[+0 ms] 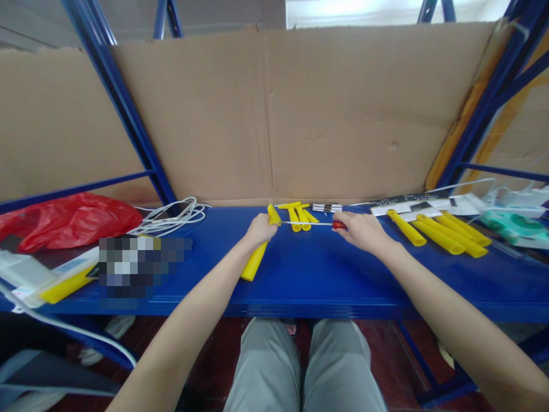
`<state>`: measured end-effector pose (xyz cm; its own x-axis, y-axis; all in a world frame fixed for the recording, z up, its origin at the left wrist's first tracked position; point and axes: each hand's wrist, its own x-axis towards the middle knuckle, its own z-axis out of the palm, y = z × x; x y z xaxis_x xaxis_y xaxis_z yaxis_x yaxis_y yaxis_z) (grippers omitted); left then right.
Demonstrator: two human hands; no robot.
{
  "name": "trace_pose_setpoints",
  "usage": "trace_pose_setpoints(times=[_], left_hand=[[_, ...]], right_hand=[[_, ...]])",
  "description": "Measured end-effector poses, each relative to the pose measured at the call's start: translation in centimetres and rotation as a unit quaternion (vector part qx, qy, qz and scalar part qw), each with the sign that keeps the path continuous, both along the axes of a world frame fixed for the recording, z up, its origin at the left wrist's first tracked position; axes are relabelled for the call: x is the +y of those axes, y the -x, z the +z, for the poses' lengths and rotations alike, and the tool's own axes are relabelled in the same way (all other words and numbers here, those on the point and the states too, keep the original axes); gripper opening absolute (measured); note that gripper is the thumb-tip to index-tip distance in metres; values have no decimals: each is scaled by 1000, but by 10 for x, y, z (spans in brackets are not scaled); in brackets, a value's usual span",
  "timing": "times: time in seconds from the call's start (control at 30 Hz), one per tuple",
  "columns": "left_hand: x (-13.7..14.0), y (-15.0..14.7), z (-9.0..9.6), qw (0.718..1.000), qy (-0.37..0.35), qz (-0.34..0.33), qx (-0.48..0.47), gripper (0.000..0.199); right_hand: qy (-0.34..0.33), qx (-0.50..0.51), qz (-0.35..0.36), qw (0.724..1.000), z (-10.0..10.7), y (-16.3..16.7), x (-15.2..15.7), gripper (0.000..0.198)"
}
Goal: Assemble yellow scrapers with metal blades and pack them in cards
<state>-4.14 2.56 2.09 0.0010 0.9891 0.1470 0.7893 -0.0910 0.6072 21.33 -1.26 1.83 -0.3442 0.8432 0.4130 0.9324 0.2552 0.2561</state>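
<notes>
My left hand (261, 230) is closed around a yellow plastic tube (254, 263) with a yellow crosspiece (273, 214) at its top. A screwdriver (339, 225) with a red handle is gripped in my right hand (359, 230). Its thin metal shaft runs level to the left, and the tip meets the crosspiece beside my left fingers. Whether a screw sits at the tip is too small to tell. Just behind the shaft, several yellow T-shaped pieces (295, 218) lie on the blue table (326, 274).
Several yellow tubes (437, 236) lie at right beside printed packaging (407, 203) and a green-white packet (510, 224). Small white bundles (326, 208) sit at the back. A red plastic bag (72, 220) and coiled white cable (180, 216) lie at left. Cardboard (364, 114) walls the back; blue posts (124, 109) flank it.
</notes>
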Motion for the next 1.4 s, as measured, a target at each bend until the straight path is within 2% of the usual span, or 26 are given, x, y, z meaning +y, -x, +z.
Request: trace_pose_setpoints(times=[0.13,0.27,0.4,0.63,0.8,0.93,1.13,1.4], left_hand=[[1,1,-2,1000,-7,-1,-4,15],[2,1,-2,1000,-7,4,-7,15],[1,1,-1,1000,-1,3,-10,15],[-1,0,1,1000,-4,9,-14,15],[-1,1,2,1000,1,13,-17,14],[0,2,0,1000,-7,9,-24,13],[1,2,-1,1000,-8,11,-21,14],[3,3,-1,1000,-14,-1,-1,19]], right_hand=[[-18,17,35,999,0,-2,1,24],[-3,25,53,998,1,-2,1,30],[15,24,43,999,-1,-4,3,26],[4,14,37,999,0,-6,2,20],[38,31,37,998,3,-2,-2,24],[62,40,62,995,1,-3,0,19],[30,21,58,998,-1,-6,2,12],[32,-22,45,998,2,-1,-4,18]])
